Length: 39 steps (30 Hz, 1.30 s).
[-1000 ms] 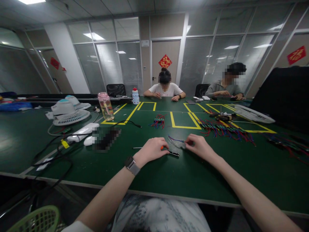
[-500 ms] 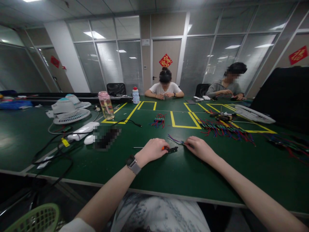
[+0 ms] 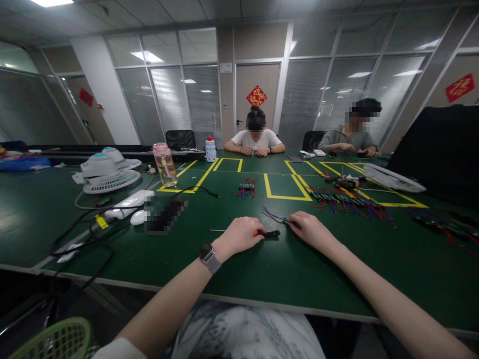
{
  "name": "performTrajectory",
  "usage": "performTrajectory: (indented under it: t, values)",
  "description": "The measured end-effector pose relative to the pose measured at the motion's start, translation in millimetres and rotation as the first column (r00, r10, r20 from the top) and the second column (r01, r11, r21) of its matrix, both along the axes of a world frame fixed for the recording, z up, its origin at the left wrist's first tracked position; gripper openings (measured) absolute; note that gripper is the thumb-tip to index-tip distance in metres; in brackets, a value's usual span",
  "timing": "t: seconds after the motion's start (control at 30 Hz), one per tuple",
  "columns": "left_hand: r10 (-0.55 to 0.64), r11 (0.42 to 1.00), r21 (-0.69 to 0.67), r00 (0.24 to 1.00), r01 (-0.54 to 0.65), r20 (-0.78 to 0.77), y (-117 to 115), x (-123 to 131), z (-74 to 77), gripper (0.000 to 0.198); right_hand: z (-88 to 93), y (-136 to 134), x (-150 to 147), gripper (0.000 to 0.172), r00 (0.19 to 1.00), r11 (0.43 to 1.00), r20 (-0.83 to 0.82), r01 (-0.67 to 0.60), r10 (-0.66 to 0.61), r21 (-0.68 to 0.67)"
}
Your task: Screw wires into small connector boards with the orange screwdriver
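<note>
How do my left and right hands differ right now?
The left hand wears a wristwatch and curls over an orange-and-black tool. The right hand has a bare wrist and pinches thin coloured wires. Both rest on the green table.

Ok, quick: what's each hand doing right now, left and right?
Left hand: closed on a small orange and black tool.
Right hand: pinched shut on thin coloured wires.

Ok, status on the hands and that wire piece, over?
Left hand closed on tool, down on table. Right hand pinching wires by the tool's end. Other bundles farther back, not in the way.
</note>
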<state>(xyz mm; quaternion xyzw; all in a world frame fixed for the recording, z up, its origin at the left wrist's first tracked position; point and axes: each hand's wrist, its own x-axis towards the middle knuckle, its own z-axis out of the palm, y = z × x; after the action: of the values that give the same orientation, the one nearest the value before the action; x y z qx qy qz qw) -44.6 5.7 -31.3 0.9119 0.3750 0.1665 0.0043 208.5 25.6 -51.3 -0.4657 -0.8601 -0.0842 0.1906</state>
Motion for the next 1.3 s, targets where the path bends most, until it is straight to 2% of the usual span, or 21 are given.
performTrajectory:
  t: [0.2, 0.43, 0.7, 0.93, 1.03, 1.13, 1.2, 1.3]
  values:
    - [-0.005, 1.000, 0.019, 1.000, 0.005, 0.027, 0, 2, -3.8, 0.018, 0.9, 1, 0, 0.018, 0.989, 0.997, 0.131, 0.057, -0.063, 0.046]
    - [0.011, 1.000, 0.027, 0.999, -0.012, 0.035, -2, 7, -1.9, 0.011, -1.2, 3, -1, 0.022, 0.987, 0.998, 0.163, -0.011, -0.001, 0.069]
    - [0.019, 0.999, 0.032, 1.000, -0.019, 0.015, -4, 9, -0.1, 0.010, 0.6, 4, -2, 0.021, 0.983, 0.997, 0.175, 0.052, -0.061, 0.058]
    - [0.018, 0.999, 0.048, 1.000, -0.019, 0.009, -4, 10, -0.5, 0.010, 0.0, 9, 5, 0.020, 0.995, 0.996, 0.047, 0.086, -0.086, -0.003]
    - [0.019, 0.998, 0.062, 0.999, -0.021, 0.032, -2, 9, -0.7, 0.010, -1.3, 5, 4, 0.016, 0.979, 0.999, -0.200, 0.022, -0.030, -0.040]
    - [0.038, 0.995, 0.087, 0.993, -0.048, 0.113, -1, 5, 2.0, 0.011, -0.5, -5, -4, 0.015, 0.913, 0.995, -0.404, -0.085, 0.058, -0.050]
    - [0.057, 0.990, 0.110, 0.974, -0.082, 0.217, -1, 2, 5.5, 0.014, 0.6, -14, -12, 0.015, 0.897, 0.984, -0.423, -0.170, 0.132, -0.052]
    - [0.087, 0.980, 0.139, 0.931, -0.144, 0.354, -3, -1, 10.6, 0.016, 1.8, -25, -22, 0.014, 0.914, 0.966, -0.349, -0.246, 0.205, -0.075]
